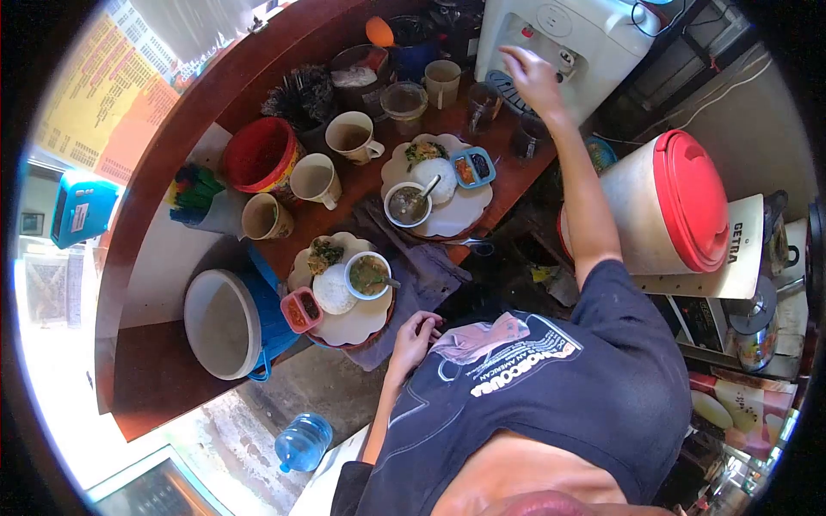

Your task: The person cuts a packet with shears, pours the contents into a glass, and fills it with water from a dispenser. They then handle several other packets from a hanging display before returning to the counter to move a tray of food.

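Note:
My right hand (532, 79) reaches forward with fingers stretched out, in front of the white water dispenser (564, 39) near its taps; I see nothing held. Below it a glass mug (483, 107) stands beside the drip tray. My left hand (416, 337) hangs by the front of my shirt with fingers curled and nothing visible in them. Close to it is a scalloped plate (361, 325) bearing rice (332, 291), a soup bowl (368, 275) with a spoon, greens and a pink sauce dish (301, 310). A similar plate (465, 215), with a blue sauce dish (473, 167), lies farther off.
Several mugs, including a cream mug (353, 138), stand along the curved counter near a red bucket (260, 156). A grey cloth (422, 271) hangs over the counter edge. To my right is a red-lidded container (688, 202); a water bottle (304, 441) lies on the floor.

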A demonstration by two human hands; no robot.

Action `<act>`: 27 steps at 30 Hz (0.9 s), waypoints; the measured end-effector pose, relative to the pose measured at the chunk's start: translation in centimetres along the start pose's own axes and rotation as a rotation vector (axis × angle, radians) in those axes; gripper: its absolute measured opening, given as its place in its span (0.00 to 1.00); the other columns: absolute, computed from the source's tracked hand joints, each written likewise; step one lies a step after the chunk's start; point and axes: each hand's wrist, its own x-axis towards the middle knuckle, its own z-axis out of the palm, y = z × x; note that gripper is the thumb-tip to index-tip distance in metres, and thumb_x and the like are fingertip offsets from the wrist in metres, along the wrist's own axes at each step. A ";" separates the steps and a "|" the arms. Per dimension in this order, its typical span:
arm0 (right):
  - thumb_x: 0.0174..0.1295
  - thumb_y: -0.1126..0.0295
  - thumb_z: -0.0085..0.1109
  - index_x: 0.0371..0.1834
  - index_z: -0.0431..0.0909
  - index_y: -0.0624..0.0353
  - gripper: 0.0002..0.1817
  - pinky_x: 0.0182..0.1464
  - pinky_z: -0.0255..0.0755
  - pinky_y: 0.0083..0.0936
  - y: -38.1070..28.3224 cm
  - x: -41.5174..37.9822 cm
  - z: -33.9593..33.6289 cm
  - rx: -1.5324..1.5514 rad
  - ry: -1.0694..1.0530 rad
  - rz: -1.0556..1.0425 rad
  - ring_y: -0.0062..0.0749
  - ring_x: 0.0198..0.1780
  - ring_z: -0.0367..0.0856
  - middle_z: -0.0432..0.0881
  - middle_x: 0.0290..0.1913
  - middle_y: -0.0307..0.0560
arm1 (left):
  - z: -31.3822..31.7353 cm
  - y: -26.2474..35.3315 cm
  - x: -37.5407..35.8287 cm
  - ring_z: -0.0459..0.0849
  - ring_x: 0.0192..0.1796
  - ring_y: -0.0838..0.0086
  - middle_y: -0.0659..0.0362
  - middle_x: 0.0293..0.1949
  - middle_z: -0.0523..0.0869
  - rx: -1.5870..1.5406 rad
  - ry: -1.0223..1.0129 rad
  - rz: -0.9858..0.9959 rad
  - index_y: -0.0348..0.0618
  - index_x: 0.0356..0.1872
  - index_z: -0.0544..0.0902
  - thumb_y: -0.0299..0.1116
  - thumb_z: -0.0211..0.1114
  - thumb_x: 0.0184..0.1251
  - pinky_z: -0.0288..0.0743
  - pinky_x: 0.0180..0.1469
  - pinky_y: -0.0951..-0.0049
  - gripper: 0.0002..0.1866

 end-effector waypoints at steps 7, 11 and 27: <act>0.64 0.72 0.47 0.42 0.77 0.64 0.10 0.31 0.72 0.20 -7.6 -13.8 -6.4 0.225 -0.081 0.527 0.22 0.26 0.77 0.79 0.26 0.46 | -0.2 -0.2 0.5 0.77 0.29 0.82 0.61 0.31 0.80 0.111 -0.067 0.044 0.37 0.39 0.77 0.29 0.50 0.68 0.71 0.31 0.80 0.08; 0.62 0.71 0.49 0.43 0.76 0.66 0.12 0.32 0.74 0.23 -7.7 -19.8 -4.9 0.205 -0.238 0.719 0.27 0.28 0.81 0.82 0.29 0.50 | -0.2 -0.5 0.8 0.77 0.29 0.81 0.60 0.30 0.79 0.170 -0.113 0.046 0.36 0.39 0.77 0.30 0.51 0.67 0.73 0.33 0.79 0.08; 0.46 0.69 0.67 0.45 0.73 0.55 0.21 0.41 0.71 0.32 -8.5 -29.0 2.1 0.063 -0.443 0.530 0.41 0.38 0.73 0.69 0.38 0.50 | -1.0 -2.8 -3.7 0.77 0.29 0.80 0.60 0.29 0.79 0.142 -0.043 -0.001 0.37 0.39 0.76 0.30 0.51 0.67 0.73 0.33 0.78 0.08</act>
